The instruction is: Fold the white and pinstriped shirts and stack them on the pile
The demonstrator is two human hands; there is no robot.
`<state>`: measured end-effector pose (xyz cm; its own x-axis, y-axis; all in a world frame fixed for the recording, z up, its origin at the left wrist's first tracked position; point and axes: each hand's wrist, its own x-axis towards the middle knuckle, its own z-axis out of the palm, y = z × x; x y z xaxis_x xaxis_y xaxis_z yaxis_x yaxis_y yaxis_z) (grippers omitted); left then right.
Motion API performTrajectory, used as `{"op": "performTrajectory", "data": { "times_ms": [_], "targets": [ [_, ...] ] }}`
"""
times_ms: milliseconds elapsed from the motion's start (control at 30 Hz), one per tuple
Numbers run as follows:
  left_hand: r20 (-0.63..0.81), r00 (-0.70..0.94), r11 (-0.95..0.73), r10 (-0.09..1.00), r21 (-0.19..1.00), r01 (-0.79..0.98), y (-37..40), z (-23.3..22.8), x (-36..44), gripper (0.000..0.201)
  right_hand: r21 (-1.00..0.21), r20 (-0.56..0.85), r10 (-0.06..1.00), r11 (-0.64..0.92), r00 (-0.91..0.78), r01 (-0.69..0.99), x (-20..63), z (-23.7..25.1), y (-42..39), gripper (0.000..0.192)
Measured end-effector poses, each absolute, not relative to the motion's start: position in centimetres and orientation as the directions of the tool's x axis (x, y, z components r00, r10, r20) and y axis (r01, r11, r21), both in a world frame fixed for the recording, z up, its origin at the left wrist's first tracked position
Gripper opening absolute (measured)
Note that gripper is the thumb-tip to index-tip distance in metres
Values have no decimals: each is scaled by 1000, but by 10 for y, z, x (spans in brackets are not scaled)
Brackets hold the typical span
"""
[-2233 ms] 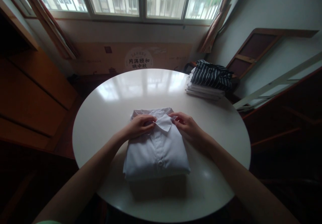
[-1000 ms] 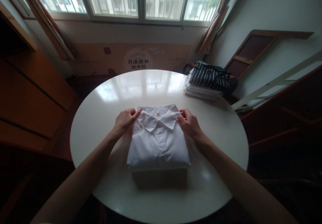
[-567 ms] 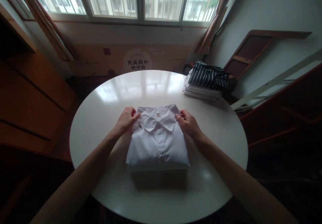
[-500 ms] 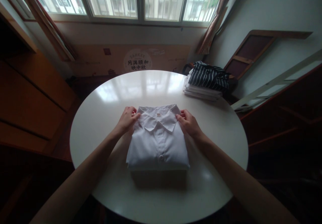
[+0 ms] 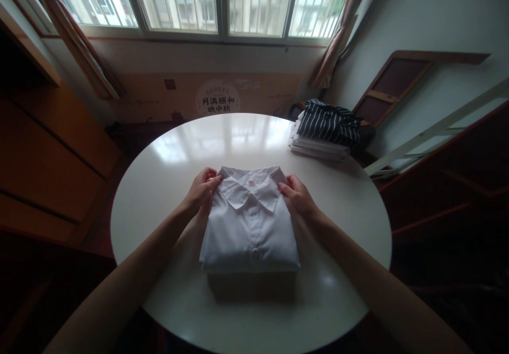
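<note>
Gripping folded white shirt (image 5: 248, 227) two-handed

Folded shirt (image 5: 249, 227) mid-table (image 5: 159, 184), hands at its sides, clothes stack (image 5: 324, 131) at far-right edge

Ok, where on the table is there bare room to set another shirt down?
The far half of the table, between the folded white shirt and the window-side rim, is bare. So is the left side beyond the left hand. The far right edge is taken by the stack of clothes. Both hands, the right hand included, crowd the shirt's collar end.
</note>
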<state>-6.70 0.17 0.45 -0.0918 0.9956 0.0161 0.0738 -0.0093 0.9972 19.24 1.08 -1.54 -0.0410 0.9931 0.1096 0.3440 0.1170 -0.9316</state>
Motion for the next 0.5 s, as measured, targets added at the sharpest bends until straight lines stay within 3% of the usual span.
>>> {"op": "performTrajectory", "data": {
  "times_ms": [100, 167, 300, 367, 500],
  "targets": [
    [17, -109, 2, 994, 986, 166, 2, 2, -68, 26, -924, 106, 993, 118, -53, 363, 193, -18, 13, 21],
    [53, -98, -15, 994, 936, 352, 1, 2, -67, 27, -916, 113, 992, 126, -55, 380, 193, -18, 13, 20],
    [197, -8, -131, 980, 680, 722, -4, 5, -65, 24, -891, 133, 989, 146, -61, 431, 191, -15, 10, 20],
    [174, 17, -128, 985, 649, 750, -5, 7, -66, 23, -874, 137, 988, 152, -65, 461, 190, -13, 7, 20],
    [96, 36, -100, 995, 830, 549, -5, 9, -66, 27, -881, 146, 985, 172, -93, 440, 189, -12, 5, 19]
  ]
}}
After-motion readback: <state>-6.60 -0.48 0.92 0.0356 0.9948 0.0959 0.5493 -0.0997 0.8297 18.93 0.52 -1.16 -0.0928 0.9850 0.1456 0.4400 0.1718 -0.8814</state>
